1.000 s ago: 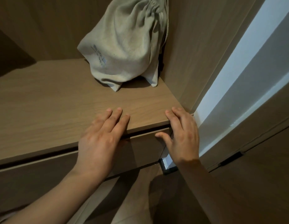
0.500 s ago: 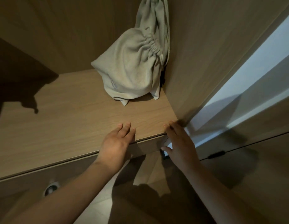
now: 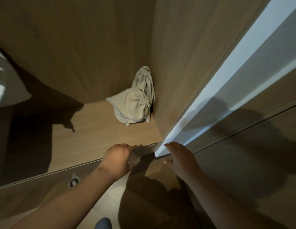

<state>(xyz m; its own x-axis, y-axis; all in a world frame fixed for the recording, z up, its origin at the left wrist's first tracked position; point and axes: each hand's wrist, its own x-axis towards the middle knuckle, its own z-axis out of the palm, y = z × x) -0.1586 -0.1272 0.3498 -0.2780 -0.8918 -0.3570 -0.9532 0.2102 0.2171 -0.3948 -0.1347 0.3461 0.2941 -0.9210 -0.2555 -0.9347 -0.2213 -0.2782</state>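
I look into a wooden wardrobe. A pale drawstring cloth bag [image 3: 135, 104] leans in the back right corner of the shelf [image 3: 97, 129]. Under the shelf runs a drawer front [image 3: 44, 184] with a round recessed pull [image 3: 73, 181]. My left hand [image 3: 117, 160] is at the shelf's front edge, its fingers curled over the top of the drawer front, with the thumb below; the fingertips are hidden. My right hand [image 3: 178, 158] hovers with straight fingers beside the lower end of the white frame edge [image 3: 210, 103] and holds nothing.
The wardrobe's right side panel [image 3: 177, 63] and back panel [image 3: 77, 55] close in the shelf. A dark wooden door [image 3: 251, 162] stands at the right. Pale floor [image 3: 107, 200] shows below, with a shoe tip [image 3: 103, 223].
The view has pulled back and up. My left hand went from lying flat on the shelf to curling at its front edge. My right hand left the shelf corner.
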